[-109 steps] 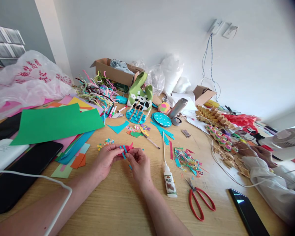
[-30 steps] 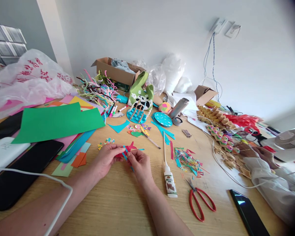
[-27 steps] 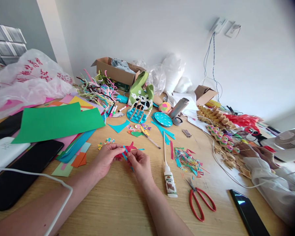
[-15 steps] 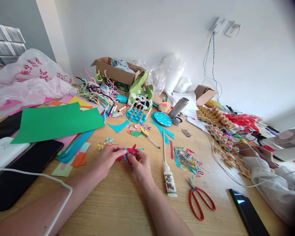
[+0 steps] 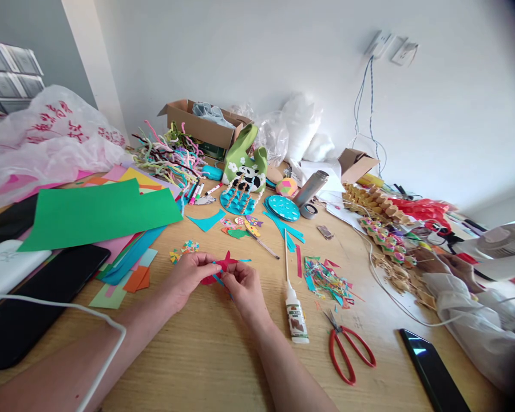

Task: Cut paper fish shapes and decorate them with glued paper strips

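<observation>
A red paper cut-out (image 5: 228, 257) with pointed tips is held just above the table, a thin blue paper strip (image 5: 217, 278) lying across it. My left hand (image 5: 193, 277) pinches the cut-out from the left, thumb on top. From the right, the thumb and fingers of my right hand (image 5: 244, 281) are closed on it beside the strip. The fingers hide part of the red paper. Small coloured paper bits (image 5: 184, 250) lie just behind my left hand. Right of my right hand are a white glue bottle (image 5: 297, 320) and red-handled scissors (image 5: 347, 355), their blades slightly apart.
Green paper sheets (image 5: 98, 214) and a black phone (image 5: 38, 309) lie left, with a white cable (image 5: 111, 326) over my left forearm. Paper scraps (image 5: 326, 280), a second phone (image 5: 431, 366) and another person's hand (image 5: 459, 269) are right. A steel flask (image 5: 313, 187) leans at the back.
The red cut-out has turned and tilted slightly between my fingers, so one tip now points upward. Both hands stay in nearly the same place.
</observation>
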A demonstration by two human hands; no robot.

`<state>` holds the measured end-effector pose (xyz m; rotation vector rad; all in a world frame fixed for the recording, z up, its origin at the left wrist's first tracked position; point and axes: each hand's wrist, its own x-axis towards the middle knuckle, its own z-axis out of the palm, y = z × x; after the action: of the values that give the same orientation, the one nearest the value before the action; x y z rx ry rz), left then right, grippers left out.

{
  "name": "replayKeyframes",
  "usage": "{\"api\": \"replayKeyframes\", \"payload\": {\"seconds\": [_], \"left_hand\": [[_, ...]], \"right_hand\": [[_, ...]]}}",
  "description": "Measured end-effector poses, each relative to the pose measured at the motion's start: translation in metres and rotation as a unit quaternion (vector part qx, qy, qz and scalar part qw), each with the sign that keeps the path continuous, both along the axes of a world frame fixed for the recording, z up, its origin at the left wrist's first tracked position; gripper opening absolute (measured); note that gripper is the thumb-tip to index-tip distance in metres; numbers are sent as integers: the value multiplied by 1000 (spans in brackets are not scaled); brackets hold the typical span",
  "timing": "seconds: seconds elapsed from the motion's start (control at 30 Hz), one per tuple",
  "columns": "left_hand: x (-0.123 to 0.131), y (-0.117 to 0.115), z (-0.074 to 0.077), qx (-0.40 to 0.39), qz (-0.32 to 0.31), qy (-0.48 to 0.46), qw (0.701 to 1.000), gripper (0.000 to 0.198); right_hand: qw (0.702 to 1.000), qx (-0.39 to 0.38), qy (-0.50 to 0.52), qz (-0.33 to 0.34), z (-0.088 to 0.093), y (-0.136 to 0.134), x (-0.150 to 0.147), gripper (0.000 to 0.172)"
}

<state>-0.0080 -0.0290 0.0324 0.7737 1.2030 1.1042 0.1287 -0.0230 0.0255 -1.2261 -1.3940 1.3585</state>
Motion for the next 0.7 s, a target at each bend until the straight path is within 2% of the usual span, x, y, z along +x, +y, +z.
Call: {"api": "replayKeyframes", "payload": {"seconds": [0.2,0.33,0.4,0.5,0.6,0.7], "left_hand": [[-2,0,1,-13,-3,-6,1000,16],[-5,2,3,-29,39,-61,997,18],[-6,3,3,-30,52,-79,995,20],[-8,4,1,-23,56,-90,994,21],[-8,4,-1,-20,55,-90,994,23],[-8,4,-2,-28,54,-90,994,25]], "right_hand": [[1000,11,-8,2,8,6,11,14],[994,60,-1,-93,9,22,35,23],[986,86,-66,-123,6,31,47,26],[966,120,-200,-107,0,38,59,24],[952,137,-256,-93,-6,39,61,16],[935,155,-304,-95,-12,39,57,15]]}}
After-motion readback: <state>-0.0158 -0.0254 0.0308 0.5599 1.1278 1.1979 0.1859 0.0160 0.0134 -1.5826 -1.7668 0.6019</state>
